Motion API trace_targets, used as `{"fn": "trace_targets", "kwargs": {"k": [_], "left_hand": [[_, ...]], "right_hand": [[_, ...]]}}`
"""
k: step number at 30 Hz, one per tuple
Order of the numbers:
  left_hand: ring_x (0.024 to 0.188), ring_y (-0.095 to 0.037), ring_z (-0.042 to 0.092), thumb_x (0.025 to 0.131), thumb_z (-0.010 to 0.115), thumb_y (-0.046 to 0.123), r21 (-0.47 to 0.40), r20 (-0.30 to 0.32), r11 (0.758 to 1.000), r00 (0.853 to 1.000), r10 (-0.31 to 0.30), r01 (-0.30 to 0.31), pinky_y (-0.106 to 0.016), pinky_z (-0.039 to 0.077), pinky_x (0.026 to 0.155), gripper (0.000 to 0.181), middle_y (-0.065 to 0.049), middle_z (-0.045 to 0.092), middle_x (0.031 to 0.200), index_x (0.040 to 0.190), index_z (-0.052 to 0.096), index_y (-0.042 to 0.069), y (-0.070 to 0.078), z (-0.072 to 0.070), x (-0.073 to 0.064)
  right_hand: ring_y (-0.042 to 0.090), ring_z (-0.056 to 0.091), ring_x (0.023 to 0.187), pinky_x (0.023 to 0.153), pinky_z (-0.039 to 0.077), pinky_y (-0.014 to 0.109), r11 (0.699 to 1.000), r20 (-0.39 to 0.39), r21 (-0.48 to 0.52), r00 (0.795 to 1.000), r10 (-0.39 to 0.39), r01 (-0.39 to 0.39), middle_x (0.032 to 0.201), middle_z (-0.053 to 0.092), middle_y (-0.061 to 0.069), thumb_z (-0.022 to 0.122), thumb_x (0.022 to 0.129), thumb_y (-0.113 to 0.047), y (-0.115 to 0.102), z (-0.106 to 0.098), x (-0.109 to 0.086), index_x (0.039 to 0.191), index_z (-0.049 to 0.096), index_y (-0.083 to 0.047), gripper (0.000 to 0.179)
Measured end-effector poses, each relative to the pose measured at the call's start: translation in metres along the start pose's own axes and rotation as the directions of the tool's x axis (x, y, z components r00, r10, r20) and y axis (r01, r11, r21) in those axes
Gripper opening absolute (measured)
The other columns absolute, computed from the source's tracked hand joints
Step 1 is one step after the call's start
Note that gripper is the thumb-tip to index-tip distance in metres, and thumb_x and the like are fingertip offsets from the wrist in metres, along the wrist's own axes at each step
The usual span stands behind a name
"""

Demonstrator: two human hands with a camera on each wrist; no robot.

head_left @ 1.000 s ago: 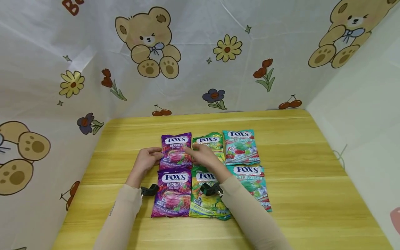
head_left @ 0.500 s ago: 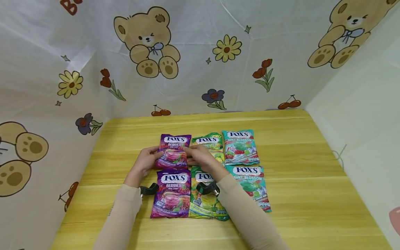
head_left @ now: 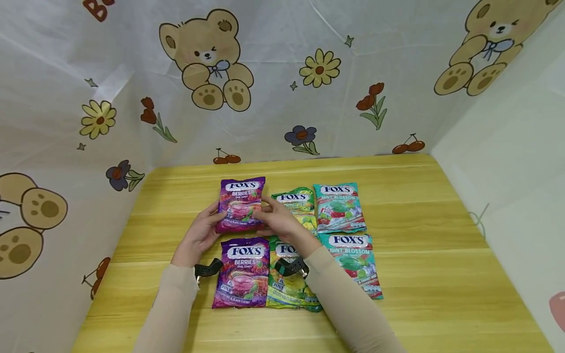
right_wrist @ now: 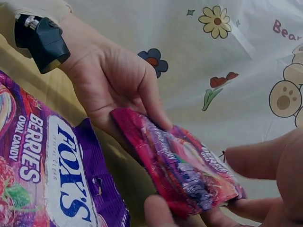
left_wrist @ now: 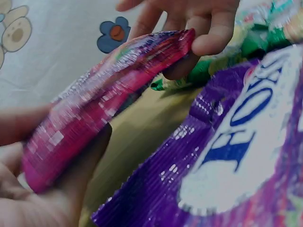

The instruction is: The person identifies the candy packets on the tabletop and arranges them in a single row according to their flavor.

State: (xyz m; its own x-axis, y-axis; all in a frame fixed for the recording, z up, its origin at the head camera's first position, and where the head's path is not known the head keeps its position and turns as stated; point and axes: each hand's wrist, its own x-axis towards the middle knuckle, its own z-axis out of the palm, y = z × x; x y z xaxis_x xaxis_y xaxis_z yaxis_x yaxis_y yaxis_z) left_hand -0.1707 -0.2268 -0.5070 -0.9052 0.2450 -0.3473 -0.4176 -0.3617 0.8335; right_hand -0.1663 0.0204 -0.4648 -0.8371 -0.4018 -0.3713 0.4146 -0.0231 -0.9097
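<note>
One purple bag [head_left: 241, 201] sits between left grip [head_left: 201, 232] and right grip [head_left: 284, 224], each pinching a side.

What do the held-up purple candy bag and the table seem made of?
The held purple candy bag: probably thin plastic film, glossy, judging by bright highlights in the left wrist view. The table: wood or wood-print laminate, with a soft sheen; its streaky yellow grain fits both.
</note>
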Motion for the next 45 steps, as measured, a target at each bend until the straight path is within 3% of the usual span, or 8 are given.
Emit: {"fn": "trace_targets", "kwargs": {"k": [3, 9, 14, 21, 26, 31, 37, 45], "left_hand": [[0.117, -0.013, 0.068, 0.109, 0.045, 0.003, -0.112, 0.038, 0.994, 0.999, 0.007, -0.002, -0.03, 0.058, 0.101, 0.067, -0.002, 0.057, 0.14, 0.167, 0.015, 0.017, 0.0, -0.002, -0.002], [0.123, -0.019, 0.066, 0.111, 0.04, 0.006, -0.272, 0.088, 0.962, 0.995, 0.036, -0.011, -0.037, 0.057, 0.103, 0.066, -0.012, 0.016, 0.172, 0.167, 0.017, 0.031, 0.0, -0.003, -0.007], [0.137, -0.025, 0.056, 0.111, 0.037, 0.004, -0.378, 0.132, 0.925, 0.987, 0.093, -0.037, -0.041, 0.054, 0.107, 0.065, -0.009, 0.006, 0.175, 0.166, 0.02, 0.035, 0.003, -0.006, -0.008], [0.162, -0.026, 0.007, 0.111, 0.034, 0.005, -0.464, 0.15, 0.88, 0.97, 0.193, -0.103, -0.04, 0.038, 0.121, 0.062, -0.003, 0.006, 0.175, 0.164, 0.027, 0.037, 0.011, -0.015, -0.004], [0.162, -0.025, 0.009, 0.111, 0.035, 0.006, -0.496, 0.143, 0.856, 0.959, 0.245, -0.145, -0.04, 0.025, 0.128, 0.059, 0.0, 0.012, 0.174, 0.162, 0.032, 0.035, 0.019, -0.022, 0.0], [0.161, -0.022, 0.01, 0.111, 0.035, 0.006, -0.501, 0.111, 0.85, 0.963, 0.245, -0.159, -0.039, 0.031, 0.125, 0.06, 0.003, 0.014, 0.174, 0.162, 0.032, 0.037, 0.028, -0.034, 0.0], [0.161, -0.021, 0.008, 0.11, 0.034, 0.005, -0.51, 0.088, 0.843, 0.965, 0.247, -0.169, -0.038, 0.024, 0.128, 0.062, 0.005, 0.012, 0.174, 0.162, 0.029, 0.038, 0.038, -0.051, 0.002], [0.161, -0.018, 0.011, 0.11, 0.036, 0.004, -0.537, 0.043, 0.83, 0.978, 0.205, -0.151, -0.039, 0.034, 0.123, 0.064, 0.006, 0.018, 0.173, 0.162, 0.029, 0.039, 0.046, -0.074, 0.009]], "right_hand": [[0.035, 0.068, 0.111, 0.09, 0.063, 0.047, 0.999, -0.001, 0.034, 1.0, -0.019, 0.019, 0.139, 0.052, 0.023, 0.057, 0.105, -0.005, 0.001, 0.002, 0.002, 0.164, 0.027, -0.024, 0.07], [0.028, 0.071, 0.101, 0.095, 0.062, 0.045, 0.997, -0.06, 0.058, 0.997, -0.054, 0.057, 0.13, 0.06, 0.023, 0.058, 0.101, 0.006, 0.002, 0.01, 0.006, 0.163, 0.033, -0.03, 0.075], [0.025, 0.072, 0.092, 0.096, 0.061, 0.047, 0.996, -0.113, 0.05, 0.991, -0.074, 0.08, 0.118, 0.068, 0.02, 0.063, 0.099, 0.005, -0.003, 0.019, 0.014, 0.159, 0.041, -0.03, 0.073], [0.03, 0.074, 0.094, 0.098, 0.059, 0.048, 0.991, -0.14, 0.109, 0.988, -0.063, 0.078, 0.117, 0.074, 0.021, 0.064, 0.1, 0.002, -0.011, 0.033, 0.027, 0.157, 0.046, -0.025, 0.066], [0.02, 0.073, 0.088, 0.092, 0.063, 0.04, 0.983, -0.153, 0.163, 0.987, -0.056, 0.081, 0.122, 0.073, 0.021, 0.063, 0.1, 0.002, -0.018, 0.046, 0.037, 0.153, 0.051, -0.016, 0.058], [0.019, 0.072, 0.092, 0.091, 0.063, 0.035, 0.983, -0.14, 0.164, 0.988, -0.062, 0.085, 0.123, 0.071, 0.021, 0.061, 0.101, -0.001, -0.022, 0.057, 0.044, 0.145, 0.057, -0.003, 0.044], [0.031, 0.073, 0.106, 0.09, 0.063, 0.03, 0.98, -0.116, 0.19, 0.993, -0.033, 0.054, 0.125, 0.07, 0.019, 0.059, 0.103, -0.006, -0.021, 0.065, 0.051, 0.14, 0.06, 0.002, 0.038], [0.042, 0.058, 0.133, 0.099, 0.059, 0.032, 0.964, -0.028, 0.265, 1.0, -0.01, 0.017, 0.141, 0.062, 0.021, 0.057, 0.104, -0.006, -0.022, 0.073, 0.062, 0.146, 0.052, 0.007, 0.044]]}}
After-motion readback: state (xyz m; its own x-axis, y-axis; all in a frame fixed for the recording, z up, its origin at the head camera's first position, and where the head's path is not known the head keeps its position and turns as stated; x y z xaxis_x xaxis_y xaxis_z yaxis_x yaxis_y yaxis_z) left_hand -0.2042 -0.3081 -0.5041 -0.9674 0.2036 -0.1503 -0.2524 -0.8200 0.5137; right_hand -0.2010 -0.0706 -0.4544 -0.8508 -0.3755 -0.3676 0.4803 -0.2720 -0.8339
